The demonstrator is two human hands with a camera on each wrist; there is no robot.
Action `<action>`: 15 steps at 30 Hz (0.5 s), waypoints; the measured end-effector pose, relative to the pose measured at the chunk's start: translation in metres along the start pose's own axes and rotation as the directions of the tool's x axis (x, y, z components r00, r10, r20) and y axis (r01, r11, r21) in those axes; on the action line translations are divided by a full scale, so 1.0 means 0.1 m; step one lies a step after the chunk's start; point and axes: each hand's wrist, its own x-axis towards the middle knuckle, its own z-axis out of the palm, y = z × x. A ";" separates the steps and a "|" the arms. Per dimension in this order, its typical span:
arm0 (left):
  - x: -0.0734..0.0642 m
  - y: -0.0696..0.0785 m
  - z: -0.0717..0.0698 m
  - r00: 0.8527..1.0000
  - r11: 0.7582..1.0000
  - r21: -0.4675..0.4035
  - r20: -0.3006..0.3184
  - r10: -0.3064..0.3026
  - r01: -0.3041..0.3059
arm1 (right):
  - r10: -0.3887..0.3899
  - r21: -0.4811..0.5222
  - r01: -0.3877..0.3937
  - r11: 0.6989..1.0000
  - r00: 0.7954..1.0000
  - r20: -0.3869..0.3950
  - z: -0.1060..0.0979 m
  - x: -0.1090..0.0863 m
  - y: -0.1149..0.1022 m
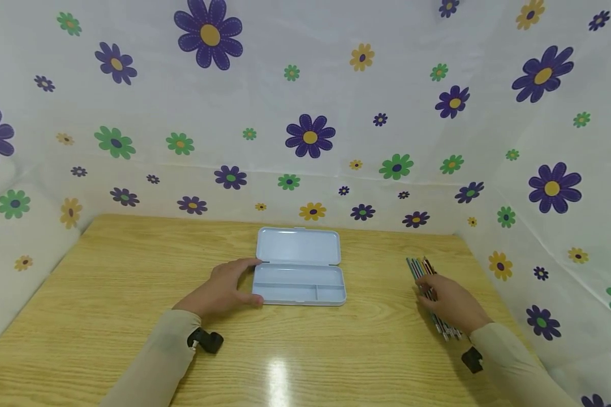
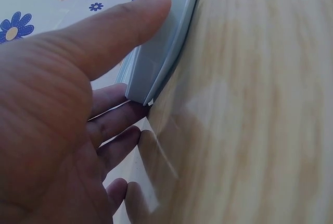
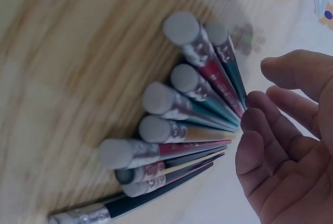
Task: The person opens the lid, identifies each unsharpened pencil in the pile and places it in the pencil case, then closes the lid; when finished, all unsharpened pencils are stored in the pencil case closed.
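Observation:
A light blue pencil case [image 1: 298, 275] lies unfolded on the wooden table, its lid leaning back and its compartments showing bare. My left hand [image 1: 223, 287] holds the case's left end, thumb on the front corner and index finger at the back corner. In the left wrist view the thumb [image 2: 130, 28] lies along the case's side wall [image 2: 165, 47]. Several pencils [image 1: 416, 267] lie in a loose bundle at the right, their white eraser ends [image 3: 157, 99] fanned out towards me. Over their middle is my right hand [image 1: 453, 299], thumb and fingers apart, fingertips close to the shafts.
The wooden table [image 1: 147, 260] ends at the back and sides against a white flower-printed cloth [image 1: 265, 102]. Each wrist carries a small black camera [image 1: 211, 342]. A stretch of table lies between the case and the pencils.

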 end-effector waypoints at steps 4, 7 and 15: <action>0.01 0.00 0.01 1.000 1.000 -0.001 0.005 -0.006 0.006 | -0.001 -0.014 0.001 1.000 1.000 -0.005 0.00 0.01 0.00; 0.01 -0.01 0.00 1.000 1.000 0.007 0.004 -0.002 0.002 | -0.004 -0.023 0.004 1.000 1.000 -0.008 0.00 0.03 0.01; 0.00 -0.01 0.00 1.000 1.000 0.017 -0.004 0.016 -0.016 | -0.029 0.028 0.028 0.999 0.998 0.060 0.03 0.09 0.02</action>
